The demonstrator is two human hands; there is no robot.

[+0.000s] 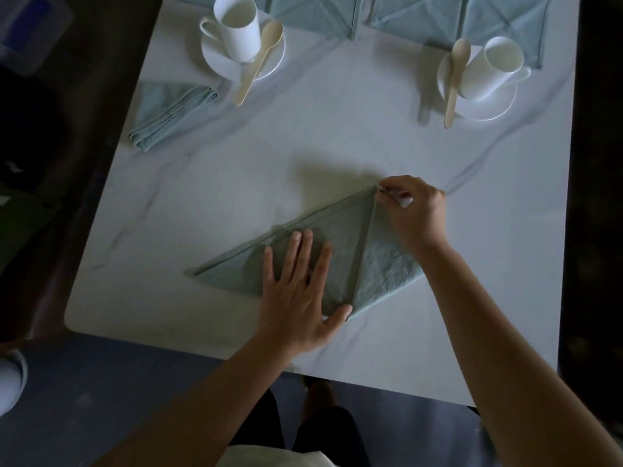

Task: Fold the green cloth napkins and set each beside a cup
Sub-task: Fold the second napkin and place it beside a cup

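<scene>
Hands [296,298] on napkin [381,264], marbled table [337,136], dark floor [84,399]

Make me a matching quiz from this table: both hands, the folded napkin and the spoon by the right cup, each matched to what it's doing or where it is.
1 left hand
2 right hand
3 folded napkin
4 right spoon

A leans on a saucer
B pinches a corner of the triangle napkin
C lies near the left cup
D presses flat on the triangle napkin

Pairs: 1-D, 2-B, 3-C, 4-A
</scene>
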